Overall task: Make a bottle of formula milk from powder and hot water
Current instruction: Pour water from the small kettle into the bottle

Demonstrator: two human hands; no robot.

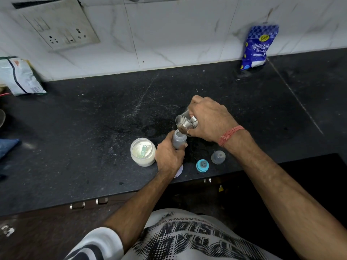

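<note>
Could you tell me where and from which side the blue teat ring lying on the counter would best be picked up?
Probably by its round blue rim, from straight above. The teat ring stands flat on the counter with its teat pointing up, so fingers can pinch opposite sides of the rim. It stands apart from the clear cap, which leaves room on both sides.

Far right against the wall, the blue sugar pouch (257, 46) reads "White Label SUGAR". The print on the person's shirt (197, 239) is upside down, not legible.
</note>
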